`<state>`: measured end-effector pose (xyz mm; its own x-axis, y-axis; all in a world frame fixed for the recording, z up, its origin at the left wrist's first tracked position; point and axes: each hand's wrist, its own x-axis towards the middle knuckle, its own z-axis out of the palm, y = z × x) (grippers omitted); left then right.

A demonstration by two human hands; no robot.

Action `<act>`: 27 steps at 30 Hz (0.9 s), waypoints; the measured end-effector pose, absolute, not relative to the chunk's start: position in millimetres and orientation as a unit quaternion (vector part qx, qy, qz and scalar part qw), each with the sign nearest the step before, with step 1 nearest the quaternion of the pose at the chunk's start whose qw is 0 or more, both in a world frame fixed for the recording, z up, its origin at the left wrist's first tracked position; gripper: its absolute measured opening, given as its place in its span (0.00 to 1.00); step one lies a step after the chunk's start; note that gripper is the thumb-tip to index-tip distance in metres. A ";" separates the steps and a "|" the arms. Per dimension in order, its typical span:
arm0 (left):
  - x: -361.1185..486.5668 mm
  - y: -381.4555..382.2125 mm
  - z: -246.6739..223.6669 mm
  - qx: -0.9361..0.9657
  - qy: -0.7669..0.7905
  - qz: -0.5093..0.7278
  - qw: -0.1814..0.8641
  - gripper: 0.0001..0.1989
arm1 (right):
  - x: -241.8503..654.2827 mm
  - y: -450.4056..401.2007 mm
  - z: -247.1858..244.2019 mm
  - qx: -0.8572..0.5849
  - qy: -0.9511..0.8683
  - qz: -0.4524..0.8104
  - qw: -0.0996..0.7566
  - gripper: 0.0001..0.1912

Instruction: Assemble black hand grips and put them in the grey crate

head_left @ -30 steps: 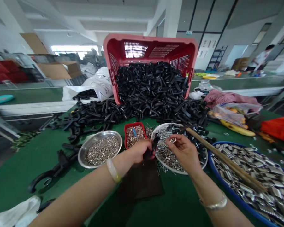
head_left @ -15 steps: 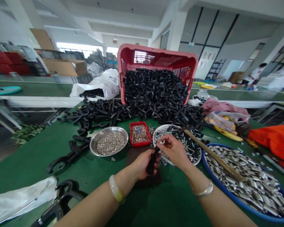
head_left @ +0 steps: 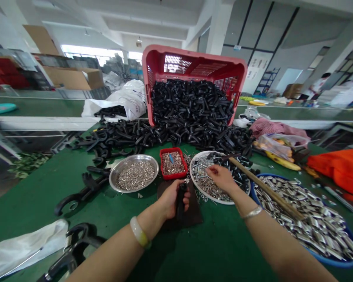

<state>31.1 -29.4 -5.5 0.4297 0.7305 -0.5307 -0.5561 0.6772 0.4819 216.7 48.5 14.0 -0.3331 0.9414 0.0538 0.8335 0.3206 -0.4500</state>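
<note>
My left hand (head_left: 170,199) is closed around a black plastic part (head_left: 180,204), held upright above a dark flat plate (head_left: 194,217) on the table. A small shiny metal bit shows at the part's top end. Over a white round tray (head_left: 220,201) reaches my right hand (head_left: 222,179), its fingertips pinched together at the loose screws (head_left: 209,188); whatever lies between them is too small to make out. Left of the tray stand a red box (head_left: 173,176) of small metal pins and a steel bowl (head_left: 114,183) full of small metal pieces.
A hammer with a wooden handle (head_left: 266,188) lies across the tray and a blue basin (head_left: 326,261) of metal pieces. Behind, a tilted red crate (head_left: 194,51) spills black plastic parts (head_left: 191,105). Black clamp-like pieces (head_left: 84,194) and a white glove (head_left: 29,241) lie left.
My right hand has left the black part and moved right to the screws in the white tray. My left hand, still holding the part, has shifted slightly left.
</note>
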 end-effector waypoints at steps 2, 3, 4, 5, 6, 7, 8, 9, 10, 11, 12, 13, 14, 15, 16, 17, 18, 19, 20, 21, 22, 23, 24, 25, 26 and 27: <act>26.3 -22.6 -10.0 0.062 0.361 0.407 0.837 0.13 | 225.3 58.1 11.6 -0.535 -0.835 0.072 0.109 0.13; 25.0 -19.8 -13.0 0.036 0.353 0.416 0.838 0.14 | 227.5 60.8 10.4 -0.522 -0.846 0.063 0.089 0.11; 24.4 -17.6 -16.1 0.012 0.342 0.422 0.839 0.14 | 228.1 62.2 9.1 -0.510 -0.854 0.066 0.073 0.11; 24.4 -16.0 -19.1 -0.006 0.332 0.426 0.841 0.15 | 227.4 62.6 7.7 -0.498 -0.863 0.063 0.055 0.11; 24.6 -14.8 -21.9 -0.017 0.324 0.428 0.844 0.15 | 225.7 62.4 6.2 -0.487 -0.871 0.060 0.038 0.11; 25.1 -14.2 -24.1 -0.021 0.316 0.427 0.847 0.16 | 223.8 61.8 4.8 -0.476 -0.877 0.057 0.024 0.11; 25.5 -14.1 -25.6 -0.020 0.311 0.424 0.850 0.16 | 222.1 61.1 3.7 -0.466 -0.883 0.056 0.013 0.11; 25.8 -14.2 -26.6 -0.015 0.308 0.423 0.852 0.16 | 220.9 60.4 2.9 -0.457 -0.888 0.055 0.004 0.11; 26.0 -14.6 -27.0 -0.008 0.308 0.422 0.853 0.15 | 220.6 59.7 2.6 -0.450 -0.892 0.053 0.000 0.12; 26.2 -15.1 -27.1 -0.003 0.309 0.421 0.853 0.15 | 221.0 58.9 2.5 -0.442 -0.895 0.050 -0.001 0.13; 26.3 -15.6 -26.9 0.002 0.310 0.421 0.852 0.15 | 221.9 58.0 2.7 -0.433 -0.900 0.047 -0.001 0.14; 26.5 -16.1 -26.7 0.005 0.312 0.421 0.852 0.15 | 223.2 57.2 3.0 -0.421 -0.906 0.044 -0.001 0.16; 26.8 -16.5 -26.6 0.009 0.312 0.422 0.851 0.15 | 224.4 56.3 3.3 -0.410 -0.911 0.040 -0.004 0.16; 27.2 -16.9 -26.7 0.012 0.312 0.422 0.851 0.15 | 225.2 55.6 3.5 -0.401 -0.915 0.035 -0.010 0.15; 27.6 -17.1 -26.9 0.015 0.311 0.422 0.852 0.15 | 225.4 55.0 3.6 -0.397 -0.917 0.029 -0.019 0.14; 28.0 -17.3 -27.3 0.018 0.310 0.422 0.852 0.15 | 224.9 54.7 3.6 -0.397 -0.917 0.024 -0.030 0.13; 28.4 -17.5 -27.7 0.021 0.310 0.422 0.851 0.15 | 223.9 54.5 3.4 -0.401 -0.915 0.018 -0.038 0.11; 28.7 -17.8 -28.2 0.024 0.310 0.423 0.851 0.15 | 222.5 54.5 3.2 -0.406 -0.913 0.014 -0.044 0.10; 28.9 -18.3 -28.6 0.028 0.310 0.424 0.850 0.15 | 221.0 54.5 3.1 -0.410 -0.911 0.011 -0.046 0.10; 29.1 -18.9 -28.9 0.032 0.312 0.425 0.849 0.15 | 219.8 54.4 3.0 -0.414 -0.909 0.009 -0.043 0.10; 29.2 -19.7 -28.8 0.035 0.314 0.425 0.848 0.15 | 219.2 54.4 3.0 -0.418 -0.908 0.006 -0.038 0.10; 29.4 -20.6 -28.5 0.038 0.317 0.425 0.847 0.15 | 219.5 54.6 3.0 -0.420 -0.907 0.002 -0.032 0.10; 29.7 -21.5 -27.8 0.040 0.320 0.426 0.845 0.15 | 220.6 54.9 3.0 -0.422 -0.907 0.000 -0.020 0.11; 30.3 -22.3 -26.8 0.042 0.326 0.426 0.843 0.15 | 222.5 55.7 2.8 -0.424 -0.906 0.006 -0.002 0.11; 31.2 -22.9 -25.6 0.043 0.331 0.425 0.841 0.15 | 225.0 56.8 2.6 -0.427 -0.904 0.024 0.019 0.12; 32.5 -23.2 -24.3 0.044 0.337 0.423 0.840 0.15 | 227.7 58.2 2.3 -0.432 -0.900 0.050 0.042 0.12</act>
<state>32.5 -23.2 -24.3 0.4141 0.7407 -0.5290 -0.6815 0.6376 0.3593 227.7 58.2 2.3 -0.6233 0.7813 0.0320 0.7728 0.6218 -0.1270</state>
